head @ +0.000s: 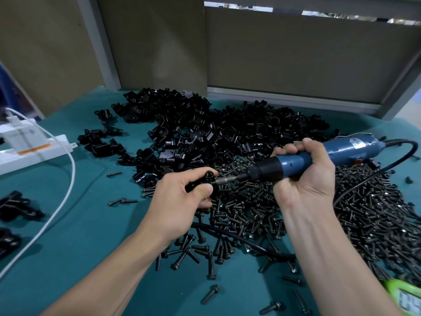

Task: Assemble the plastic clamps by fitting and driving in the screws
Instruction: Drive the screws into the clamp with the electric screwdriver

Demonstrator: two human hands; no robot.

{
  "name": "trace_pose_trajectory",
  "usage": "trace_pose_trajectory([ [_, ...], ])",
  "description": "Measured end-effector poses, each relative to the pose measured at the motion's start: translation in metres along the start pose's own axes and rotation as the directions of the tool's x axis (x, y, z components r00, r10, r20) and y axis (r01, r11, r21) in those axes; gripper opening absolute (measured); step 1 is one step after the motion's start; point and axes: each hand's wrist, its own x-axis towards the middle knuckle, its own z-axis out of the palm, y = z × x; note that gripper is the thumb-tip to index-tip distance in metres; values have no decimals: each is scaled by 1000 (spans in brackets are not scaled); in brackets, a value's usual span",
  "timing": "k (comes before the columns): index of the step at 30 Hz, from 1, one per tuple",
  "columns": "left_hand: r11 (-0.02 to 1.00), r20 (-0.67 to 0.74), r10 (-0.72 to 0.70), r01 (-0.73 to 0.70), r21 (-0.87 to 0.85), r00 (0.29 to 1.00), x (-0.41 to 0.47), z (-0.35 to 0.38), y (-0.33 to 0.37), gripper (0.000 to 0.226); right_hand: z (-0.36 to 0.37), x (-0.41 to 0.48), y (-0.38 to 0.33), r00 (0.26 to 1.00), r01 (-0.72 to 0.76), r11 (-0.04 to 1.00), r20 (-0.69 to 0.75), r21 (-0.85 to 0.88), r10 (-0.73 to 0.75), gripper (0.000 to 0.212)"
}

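The left hand (182,197) is clamped round a black clamp (208,177), thumb pressed on its near side and fingers curled over the top, holding it just above the bench (86,231). The right hand (303,176) is wrapped tight round the blue driver (348,145), which lies almost level and points left. Its bit (224,179) meets the clamp's right side; the screw itself is too hidden to make out.

Under both hands spreads a heap of dark screws (369,215), thickest to the right, thinning to scattered ones along the near edge. Behind it, toward the back of the green bench, sits a big pile of black clamps (205,124), with a few more clamps apart at the left edge (16,206).

The driver's black cord (403,149) loops off its rear end, down over the screws and on under the right forearm. At far left a white power strip (34,156) lies on the bench with a white cable (69,181) curving from it toward the near edge. A green timer (407,297) pokes in at the bottom right corner, its digits cut off.
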Motion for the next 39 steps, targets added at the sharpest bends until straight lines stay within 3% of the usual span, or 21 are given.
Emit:
trace_pose_trajectory([
  [7,1000,-4,-2,2,6,1000,-1,-1,1,39,-2,1,2,999,-11,1000,-43,1,11,19],
  [39,992,-9,-10,9,-124,1000,3,5,-12,44,-4,1,2,997,-41,999,-69,7,41,19],
])
